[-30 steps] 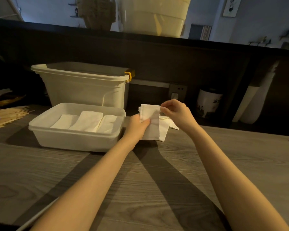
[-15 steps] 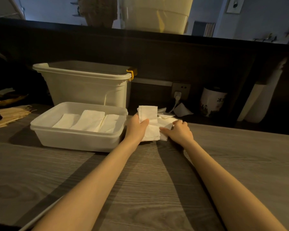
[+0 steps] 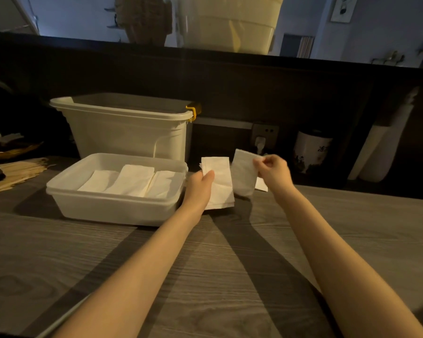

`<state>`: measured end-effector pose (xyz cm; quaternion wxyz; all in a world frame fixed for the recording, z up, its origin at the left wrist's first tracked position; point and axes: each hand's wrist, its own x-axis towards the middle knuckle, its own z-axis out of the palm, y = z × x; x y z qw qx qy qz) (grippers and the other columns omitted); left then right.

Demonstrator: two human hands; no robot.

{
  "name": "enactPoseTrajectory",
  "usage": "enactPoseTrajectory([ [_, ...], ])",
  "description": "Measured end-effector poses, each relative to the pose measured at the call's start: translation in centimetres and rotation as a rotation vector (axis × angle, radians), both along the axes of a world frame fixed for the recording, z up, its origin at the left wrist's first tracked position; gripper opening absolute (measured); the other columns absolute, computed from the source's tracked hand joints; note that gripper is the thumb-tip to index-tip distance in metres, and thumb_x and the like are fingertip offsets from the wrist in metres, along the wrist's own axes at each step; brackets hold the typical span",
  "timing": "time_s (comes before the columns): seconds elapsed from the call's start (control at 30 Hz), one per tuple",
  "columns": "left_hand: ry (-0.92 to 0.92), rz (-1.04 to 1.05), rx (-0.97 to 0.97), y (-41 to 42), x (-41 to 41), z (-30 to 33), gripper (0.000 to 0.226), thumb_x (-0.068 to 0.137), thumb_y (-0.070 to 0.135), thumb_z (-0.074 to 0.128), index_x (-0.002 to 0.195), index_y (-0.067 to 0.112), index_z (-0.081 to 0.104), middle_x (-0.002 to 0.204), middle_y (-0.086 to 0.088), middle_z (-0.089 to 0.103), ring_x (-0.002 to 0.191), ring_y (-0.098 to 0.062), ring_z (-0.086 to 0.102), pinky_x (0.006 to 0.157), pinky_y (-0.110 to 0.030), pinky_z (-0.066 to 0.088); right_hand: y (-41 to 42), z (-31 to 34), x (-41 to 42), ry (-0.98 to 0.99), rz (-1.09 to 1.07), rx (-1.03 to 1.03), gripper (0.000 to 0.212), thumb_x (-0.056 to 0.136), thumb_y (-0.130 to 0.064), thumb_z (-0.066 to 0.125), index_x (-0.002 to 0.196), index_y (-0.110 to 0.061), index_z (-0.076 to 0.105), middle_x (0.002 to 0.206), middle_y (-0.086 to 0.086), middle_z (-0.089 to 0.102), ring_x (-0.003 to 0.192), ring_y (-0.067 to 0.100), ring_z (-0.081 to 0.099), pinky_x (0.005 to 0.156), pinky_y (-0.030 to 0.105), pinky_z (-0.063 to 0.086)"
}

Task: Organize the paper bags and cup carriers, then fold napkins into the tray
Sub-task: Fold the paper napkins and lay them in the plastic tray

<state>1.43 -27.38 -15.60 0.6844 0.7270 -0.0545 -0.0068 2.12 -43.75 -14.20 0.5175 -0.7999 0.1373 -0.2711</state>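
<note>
The left hand [image 3: 198,185] grips a small stack of folded napkins [image 3: 217,182] just beside the right end of the tray [image 3: 112,206], thumb on top and fingers curled underneath, the stack's near edge resting on the wooden counter [image 3: 205,276]. The right hand [image 3: 272,173] pinches a single loose napkin [image 3: 243,172] by its upper corner between thumb and fingertips, so the sheet hangs limp and slightly curved, clear of the counter. Inside the tray lie three folded napkins [image 3: 134,180] side by side, overlapping a little. A taller white bin [image 3: 130,132] stands behind the tray. The napkins look thin, feather-light and floppy; a single sheet will likely sag, flutter and crumple if seized in the middle, so taking it by corners or along an edge and creasing it flat against the counter seems wisest. The stack probably wants a firm pinch near one end to stop its layers from sliding apart.
</note>
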Motion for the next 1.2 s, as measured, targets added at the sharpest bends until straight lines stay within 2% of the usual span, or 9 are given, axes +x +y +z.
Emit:
enactPoseTrajectory([
  [0.07,0.034,-0.012,-0.065,0.1,0.2,0.1,0.032,0.1,0.027,0.037,0.127,0.012,0.048,0.095,0.002,0.056,0.082,-0.013,0.055,0.069,-0.027,0.047,-0.1,1.8,-0.4,-0.098,0.012,0.023,0.021,0.093,-0.023,0.055,0.109,-0.009,0.055,0.106,0.007,0.061,0.098,0.022,0.061,0.079,0.036,0.056],
  [0.2,0.184,-0.001,-0.195,0.1,0.5,0.2,0.018,0.099,0.031,0.041,0.108,0.017,0.047,0.088,-0.002,0.056,0.08,-0.017,0.056,0.075,-0.034,0.049,0.6,4.3,-1.9,-0.235,0.168,0.057,0.021,0.094,-0.023,0.054,0.112,-0.011,0.055,0.101,-0.001,0.061,0.084,0.008,0.062,0.059,0.018,0.054],
  [0.33,0.344,-0.058,-0.394,0.4,0.4,0.4,0.012,0.094,0.029,0.051,0.098,0.019,0.056,0.104,-0.012,0.065,0.096,-0.029,0.062,0.093,-0.052,0.048,1.8,4.5,-2.4,-0.133,0.38,0.058,0.02,0.092,-0.02,0.058,0.111,-0.015,0.057,0.088,-0.005,0.062,0.072,0.002,0.063,0.056,0.014,0.051],
  [0.43,0.344,-0.231,-0.477,0.3,-0.3,1.0,0.019,0.098,0.03,0.04,0.099,0.016,0.053,0.094,-0.009,0.06,0.084,-0.023,0.059,0.082,-0.04,0.049,2.5,3.3,-1.9,-0.029,0.411,-0.041,0.025,0.091,-0.021,0.059,0.115,-0.016,0.054,0.092,-0.004,0.063,0.076,0.004,0.065,0.059,0.018,0.055],
  [0.53,0.287,-0.276,-0.452,-0.2,-0.6,1.2,0.035,0.1,0.04,0.028,0.119,0.017,0.047,0.096,-0.006,0.058,0.083,-0.019,0.058,0.071,-0.033,0.05,2.8,2.1,-1.5,0.025,0.389,-0.117,0.029,0.091,-0.023,0.058,0.119,-0.019,0.051,0.098,-0.004,0.062,0.083,0.006,0.064,0.059,0.02,0.056],
  [0.63,0.298,-0.285,-0.41,-0.1,-0.5,1.2,0.047,0.097,0.052,0.021,0.127,0.024,0.043,0.106,-0.006,0.06,0.093,-0.022,0.06,0.076,-0.035,0.051,2.9,1.5,-1.1,0.008,0.349,-0.157,0.032,0.091,-0.023,0.058,0.121,-0.018,0.049,0.102,-0.002,0.061,0.083,0.006,0.062,0.055,0.016,0.053],
  [0.8,0.246,-0.103,-0.141,-0.4,-0.2,0.8,0.038,0.095,0.03,0.051,0.129,0.013,0.045,0.118,-0.01,0.058,0.105,-0.026,0.059,0.091,-0.042,0.051,2.6,1.4,-0.7,-0.001,0.345,-0.164,0.026,0.093,-0.024,0.056,0.118,-0.017,0.051,0.1,0.001,0.064,0.079,0.01,0.065,0.055,0.018,0.054],
  [0.97,0.218,-0.01,-0.149,0.0,0.1,0.7,0.034,0.098,0.028,0.045,0.129,0.014,0.046,0.124,-0.01,0.058,0.108,-0.027,0.058,0.09,-0.042,0.05,0.5,1.1,-0.3,-0.031,0.141,-0.217,0.01,0.094,-0.02,0.054,0.104,-0.02,0.055,0.098,0.002,0.067,0.081,0.01,0.063,0.064,0.02,0.051],
  [1.2,0.178,0.036,-0.193,0.2,0.0,0.6,0.033,0.1,0.025,0.04,0.13,0.013,0.046,0.126,-0.009,0.056,0.112,-0.029,0.056,0.085,-0.04,0.05,-1.4,-2.5,0.2,0.121,0.032,-0.456,0.033,0.089,-0.019,0.061,0.121,-0.014,0.054,0.121,0.004,0.054,0.109,0.017,0.052,0.084,0.025,0.043],
])
